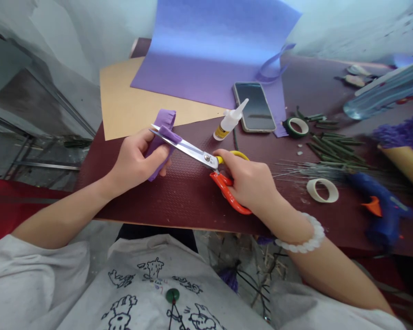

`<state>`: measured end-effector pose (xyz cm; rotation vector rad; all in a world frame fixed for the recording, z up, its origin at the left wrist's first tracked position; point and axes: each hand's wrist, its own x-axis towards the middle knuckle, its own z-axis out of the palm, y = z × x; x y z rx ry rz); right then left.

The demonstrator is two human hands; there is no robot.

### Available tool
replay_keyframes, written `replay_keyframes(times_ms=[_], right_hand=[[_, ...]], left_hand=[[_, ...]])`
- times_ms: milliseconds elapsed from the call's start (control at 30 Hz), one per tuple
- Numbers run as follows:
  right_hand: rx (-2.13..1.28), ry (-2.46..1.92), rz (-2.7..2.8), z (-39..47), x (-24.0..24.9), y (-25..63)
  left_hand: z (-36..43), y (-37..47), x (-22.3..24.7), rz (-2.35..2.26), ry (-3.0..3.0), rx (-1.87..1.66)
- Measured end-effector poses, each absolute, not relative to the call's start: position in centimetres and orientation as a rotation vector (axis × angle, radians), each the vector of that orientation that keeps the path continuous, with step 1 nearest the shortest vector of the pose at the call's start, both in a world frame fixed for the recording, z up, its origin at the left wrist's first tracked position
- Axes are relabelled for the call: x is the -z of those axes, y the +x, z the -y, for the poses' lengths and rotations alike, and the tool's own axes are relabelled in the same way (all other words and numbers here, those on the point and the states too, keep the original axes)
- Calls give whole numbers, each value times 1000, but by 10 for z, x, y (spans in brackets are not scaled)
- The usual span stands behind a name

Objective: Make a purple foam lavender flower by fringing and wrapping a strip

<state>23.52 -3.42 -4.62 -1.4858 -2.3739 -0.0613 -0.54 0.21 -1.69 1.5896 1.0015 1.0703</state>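
My left hand (141,158) pinches a folded strip of purple paper (167,120) above the left part of the table. The strip loops up over the fingers, and its lower end hangs below them. In my right hand (251,181) is a pair of scissors (192,151) with one yellow and one red handle. Their blades reach left across the strip, with the tips close to my left thumb and fingers. Whether the blades are cutting into the paper cannot be made out. A small white glue bottle (229,123) stands just beyond the scissors.
Behind lie a large purple sheet (206,78), a tan sheet (120,101) and a phone (256,107). To the right are green tape (297,127), green stems (337,149), thin wires (309,169), white tape (322,190) and a blue glue gun (382,211). The dark red table's (179,206) front edge is near my body.
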Motion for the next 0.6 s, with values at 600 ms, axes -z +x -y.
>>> replay_keyframes(times_ms=[600], right_hand=[[36, -1439, 2404, 34, 45, 237]], left_hand=[[-2, -7, 19, -920, 1647, -1125]])
